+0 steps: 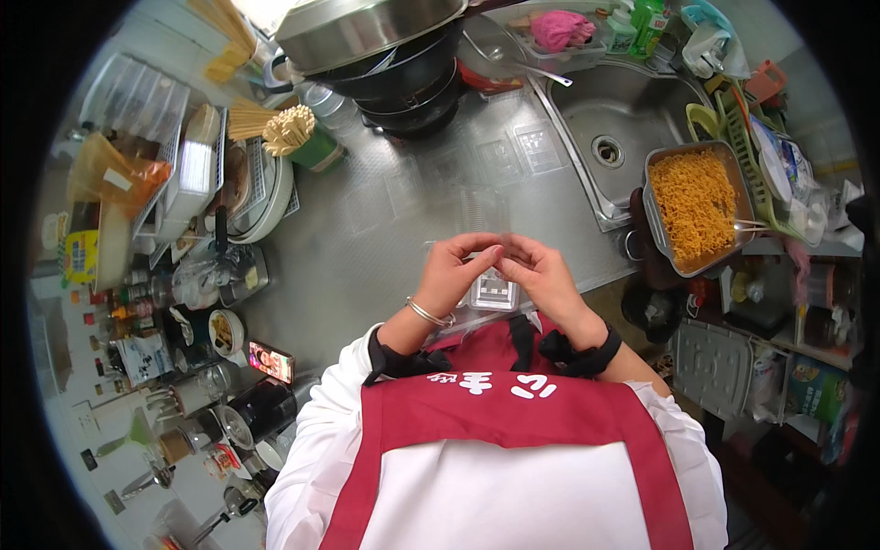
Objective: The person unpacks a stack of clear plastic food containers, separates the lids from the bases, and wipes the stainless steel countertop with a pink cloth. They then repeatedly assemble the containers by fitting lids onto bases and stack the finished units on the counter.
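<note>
Over the near edge of the steel counter, my left hand point(451, 273) and my right hand point(548, 282) meet at the fingertips, with fingers bent and thumbs close together. Between and below them is a clear plastic box point(495, 294), and both hands appear closed on its upper edge. My fingers cover part of that edge, so the exact grip is hard to see. A ridged clear plastic piece point(483, 209) shows just beyond my fingers; whether it joins the box I cannot tell.
More clear plastic boxes point(539, 148) lie flat on the steel counter point(321, 261). At the right are a sink point(600, 105) and a tray of noodles point(694, 206). A black pot point(408, 92) and a green container of sticks point(316, 148) stand behind. A phone point(270, 361) leans at left.
</note>
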The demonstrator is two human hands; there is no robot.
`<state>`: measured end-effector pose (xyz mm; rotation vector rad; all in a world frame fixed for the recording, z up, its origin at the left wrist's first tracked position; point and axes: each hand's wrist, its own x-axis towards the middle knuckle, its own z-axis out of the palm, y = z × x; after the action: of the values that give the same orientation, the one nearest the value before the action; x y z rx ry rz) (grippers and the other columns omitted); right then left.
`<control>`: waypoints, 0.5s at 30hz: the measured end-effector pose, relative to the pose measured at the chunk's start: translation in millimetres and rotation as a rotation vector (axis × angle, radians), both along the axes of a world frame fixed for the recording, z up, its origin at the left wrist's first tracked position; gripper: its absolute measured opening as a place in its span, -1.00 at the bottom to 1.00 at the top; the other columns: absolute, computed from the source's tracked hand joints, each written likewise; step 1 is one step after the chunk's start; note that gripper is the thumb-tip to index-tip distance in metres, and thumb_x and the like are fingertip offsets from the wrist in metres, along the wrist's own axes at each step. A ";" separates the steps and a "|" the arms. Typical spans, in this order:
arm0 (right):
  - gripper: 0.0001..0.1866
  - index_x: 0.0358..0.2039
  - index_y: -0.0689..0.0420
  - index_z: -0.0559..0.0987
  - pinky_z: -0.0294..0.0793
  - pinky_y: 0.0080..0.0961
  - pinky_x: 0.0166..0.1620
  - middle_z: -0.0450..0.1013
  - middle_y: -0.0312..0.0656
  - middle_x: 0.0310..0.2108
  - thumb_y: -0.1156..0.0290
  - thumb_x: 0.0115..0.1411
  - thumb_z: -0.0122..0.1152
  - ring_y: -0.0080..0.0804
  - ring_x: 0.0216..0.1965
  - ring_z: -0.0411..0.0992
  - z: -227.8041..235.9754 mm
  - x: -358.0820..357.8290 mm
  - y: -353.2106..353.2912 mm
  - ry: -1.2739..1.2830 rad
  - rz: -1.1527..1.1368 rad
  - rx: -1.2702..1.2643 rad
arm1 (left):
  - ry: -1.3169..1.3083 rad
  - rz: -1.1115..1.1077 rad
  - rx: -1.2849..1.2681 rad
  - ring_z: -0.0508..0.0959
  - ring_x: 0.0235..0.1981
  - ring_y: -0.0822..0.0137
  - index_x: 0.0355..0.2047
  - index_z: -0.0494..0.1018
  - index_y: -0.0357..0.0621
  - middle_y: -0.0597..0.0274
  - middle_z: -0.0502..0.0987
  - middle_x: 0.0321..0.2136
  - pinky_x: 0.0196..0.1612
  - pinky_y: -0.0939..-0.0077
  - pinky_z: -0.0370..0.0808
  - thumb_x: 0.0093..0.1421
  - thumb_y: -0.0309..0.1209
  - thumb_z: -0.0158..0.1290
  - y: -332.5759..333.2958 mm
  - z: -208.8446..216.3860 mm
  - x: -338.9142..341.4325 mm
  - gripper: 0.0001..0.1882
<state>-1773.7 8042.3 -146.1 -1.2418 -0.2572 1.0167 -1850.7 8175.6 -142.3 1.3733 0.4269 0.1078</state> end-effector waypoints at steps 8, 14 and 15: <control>-0.61 -0.13 0.42 0.35 0.36 -0.59 -0.11 0.40 -0.08 -0.21 0.54 0.01 0.13 -0.42 -0.15 0.37 12.7 -17.6 7.7 -0.136 0.109 -0.028 | 0.021 -0.023 -0.008 0.46 -0.35 0.48 -0.32 0.45 -0.34 0.21 0.51 -0.40 -0.24 0.64 0.39 0.04 -0.49 0.04 14.3 6.7 -27.9 -0.80; -0.60 -0.08 0.34 0.35 0.41 -0.63 -0.17 0.39 -0.15 -0.20 0.53 0.03 0.12 -0.51 -0.21 0.37 20.5 -21.3 6.2 -0.017 0.124 -0.007 | 0.002 -0.076 -0.017 0.46 -0.33 0.45 -0.32 0.45 -0.35 0.18 0.50 -0.39 -0.22 0.62 0.39 0.05 -0.48 0.03 19.7 10.8 -35.5 -0.80; -0.60 -0.08 0.34 0.36 0.41 -0.63 -0.18 0.39 -0.15 -0.20 0.52 0.04 0.12 -0.51 -0.21 0.37 21.3 -21.7 5.7 -0.013 0.127 -0.008 | -0.009 -0.077 -0.041 0.46 -0.33 0.45 -0.32 0.45 -0.35 0.18 0.50 -0.39 -0.22 0.62 0.39 0.06 -0.48 0.02 19.7 11.7 -35.9 -0.80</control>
<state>-1795.4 8048.0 -124.9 -1.2520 -0.3464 1.1199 -1886.6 8195.3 -130.6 1.3471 0.3665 0.0419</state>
